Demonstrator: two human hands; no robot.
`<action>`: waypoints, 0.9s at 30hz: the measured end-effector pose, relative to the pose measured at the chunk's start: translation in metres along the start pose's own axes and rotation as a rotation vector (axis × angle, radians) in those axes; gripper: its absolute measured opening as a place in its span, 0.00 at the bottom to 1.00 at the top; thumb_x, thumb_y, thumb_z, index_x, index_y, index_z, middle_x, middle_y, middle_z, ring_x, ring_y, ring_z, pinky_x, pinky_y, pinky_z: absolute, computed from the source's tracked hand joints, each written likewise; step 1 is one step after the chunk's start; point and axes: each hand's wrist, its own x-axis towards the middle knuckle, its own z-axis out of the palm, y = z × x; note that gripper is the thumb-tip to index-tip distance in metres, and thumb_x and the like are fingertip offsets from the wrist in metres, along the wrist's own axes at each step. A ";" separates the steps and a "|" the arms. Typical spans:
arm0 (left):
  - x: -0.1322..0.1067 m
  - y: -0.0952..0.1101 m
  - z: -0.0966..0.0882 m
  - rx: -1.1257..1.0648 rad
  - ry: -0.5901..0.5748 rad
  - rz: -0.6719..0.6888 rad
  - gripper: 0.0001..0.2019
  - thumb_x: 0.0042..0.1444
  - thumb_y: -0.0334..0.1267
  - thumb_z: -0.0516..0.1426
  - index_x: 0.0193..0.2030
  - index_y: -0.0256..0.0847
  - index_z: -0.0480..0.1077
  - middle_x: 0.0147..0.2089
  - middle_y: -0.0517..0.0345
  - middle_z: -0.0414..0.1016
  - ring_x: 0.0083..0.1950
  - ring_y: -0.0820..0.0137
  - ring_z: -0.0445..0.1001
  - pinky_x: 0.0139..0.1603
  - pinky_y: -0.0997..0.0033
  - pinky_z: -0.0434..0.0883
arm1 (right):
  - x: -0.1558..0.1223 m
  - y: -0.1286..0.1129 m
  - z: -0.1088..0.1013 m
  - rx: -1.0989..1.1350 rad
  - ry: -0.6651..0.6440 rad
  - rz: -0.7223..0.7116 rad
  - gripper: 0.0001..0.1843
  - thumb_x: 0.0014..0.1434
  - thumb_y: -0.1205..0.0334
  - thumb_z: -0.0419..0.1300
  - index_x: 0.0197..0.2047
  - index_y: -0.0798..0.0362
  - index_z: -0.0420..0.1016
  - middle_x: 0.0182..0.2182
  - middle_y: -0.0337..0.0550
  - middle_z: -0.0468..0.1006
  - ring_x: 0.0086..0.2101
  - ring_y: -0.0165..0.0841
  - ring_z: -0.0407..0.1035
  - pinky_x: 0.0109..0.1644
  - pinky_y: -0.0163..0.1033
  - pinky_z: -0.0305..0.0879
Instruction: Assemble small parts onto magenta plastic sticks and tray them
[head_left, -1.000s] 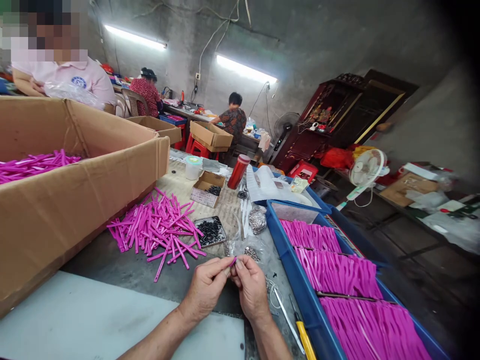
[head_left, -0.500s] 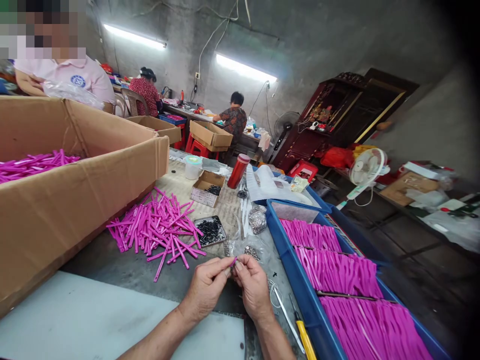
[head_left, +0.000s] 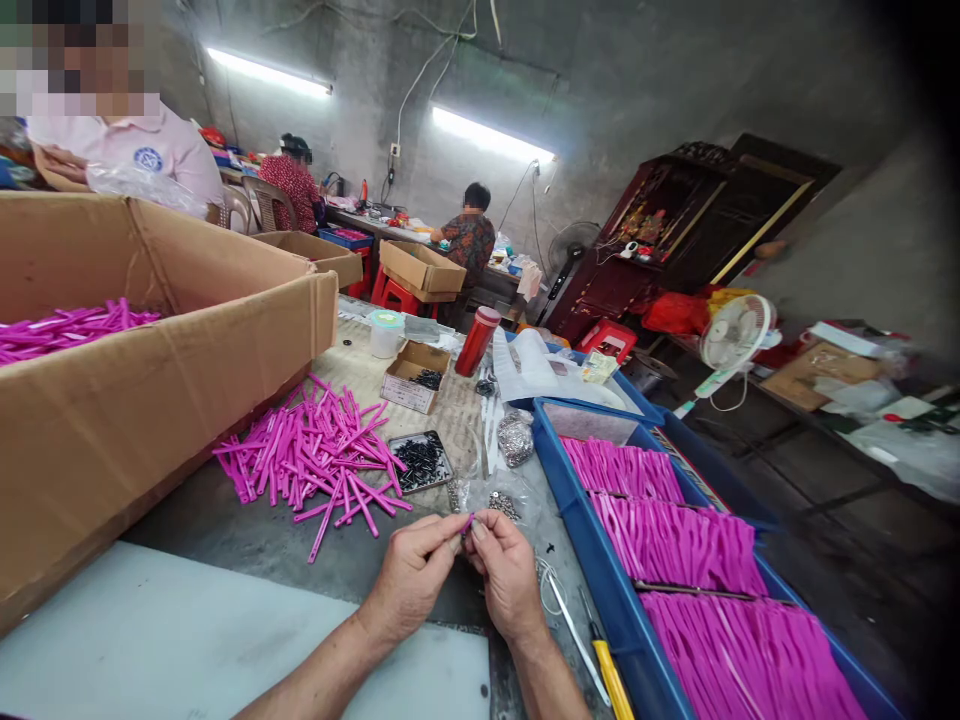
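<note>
My left hand (head_left: 421, 568) and my right hand (head_left: 504, 572) meet fingertip to fingertip above the table. Both pinch a small magenta plastic piece (head_left: 468, 524), mostly hidden by the fingers. Beyond them lies a loose pile of magenta plastic strips (head_left: 315, 455). A small tray of black pins (head_left: 421, 462) stands beside the pile. Just past my fingertips, small metal parts (head_left: 504, 503) lie in a clear bag. To the right, a blue crate (head_left: 592, 560) holds rows of magenta strips (head_left: 675, 545).
At left stands a large cardboard box (head_left: 180, 400) with more strips. A pale board (head_left: 225, 640) lies in front. A yellow-handled screwdriver (head_left: 611, 680) rests by the crate. Farther back are a small carton (head_left: 409, 392), a red flask (head_left: 477, 342) and several people seated at work.
My hands stay in nearly the same place, still pinching the magenta piece. The person at the far left has shifted slightly, and that person's hand is higher.
</note>
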 end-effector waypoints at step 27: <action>0.000 0.001 0.000 -0.011 0.003 0.005 0.14 0.52 0.32 0.49 0.42 0.38 0.72 0.24 0.58 0.67 0.24 0.75 0.65 0.23 0.79 0.65 | 0.001 0.004 -0.001 0.078 -0.009 0.018 0.10 0.51 0.57 0.56 0.27 0.56 0.65 0.17 0.32 0.60 0.17 0.21 0.48 0.19 0.30 0.41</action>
